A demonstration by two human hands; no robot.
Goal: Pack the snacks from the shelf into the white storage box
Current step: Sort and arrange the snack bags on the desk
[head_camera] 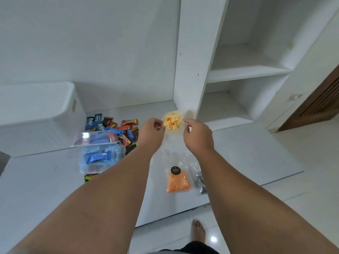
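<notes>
clear bag of pale yellow tube snacks (172,122), held up, pinched at either side by left hand (152,132) and right hand (197,135).

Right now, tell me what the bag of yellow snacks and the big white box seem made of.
Bag of yellow tube snacks, pinched between left hand and right hand: probably thin clear plastic film; contents show through, glossy. Big white storage box: likely rigid matte plastic, with rounded moulded corners.

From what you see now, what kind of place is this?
Probably a room in a home: a built-in white shelf unit, a glossy tiled floor with a bare foot on it, and a wooden slatted door at right.
</notes>
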